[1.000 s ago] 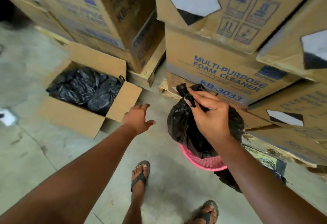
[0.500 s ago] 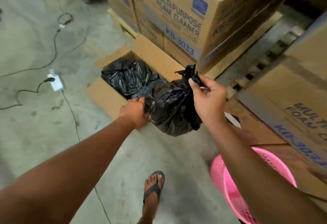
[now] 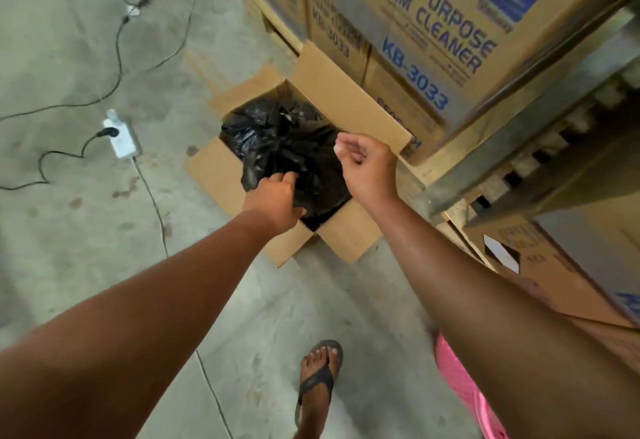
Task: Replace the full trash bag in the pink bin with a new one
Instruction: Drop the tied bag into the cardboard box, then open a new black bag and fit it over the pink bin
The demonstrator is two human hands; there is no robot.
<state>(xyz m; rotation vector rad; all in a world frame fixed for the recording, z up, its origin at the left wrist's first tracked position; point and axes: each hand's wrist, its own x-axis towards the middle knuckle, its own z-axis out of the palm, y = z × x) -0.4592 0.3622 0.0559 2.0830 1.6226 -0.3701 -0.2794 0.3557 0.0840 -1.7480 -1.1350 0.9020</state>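
The full black trash bag (image 3: 287,140) lies in an open cardboard box (image 3: 346,102) on the floor, on top of other black plastic. My left hand (image 3: 273,203) is at the bag's near edge, fingers curled into the plastic. My right hand (image 3: 367,165) hovers just above the bag's right side, fingers loosely curled and holding nothing. A sliver of the pink bin (image 3: 460,386) shows at the bottom right, mostly hidden behind my right forearm; its inside is not visible.
Stacked "Multi-Purpose Foam Cleaner" cartons (image 3: 450,33) on wooden pallets (image 3: 540,147) wall off the right and back. A white power strip (image 3: 121,139) and black cables (image 3: 117,43) lie on the concrete floor at left. My sandalled foot (image 3: 318,379) stands below the box.
The bag was lifted out of the pink bin, carried left and set down into the cardboard box. My right hand has let go of its knot; my left hand stays on the bag.
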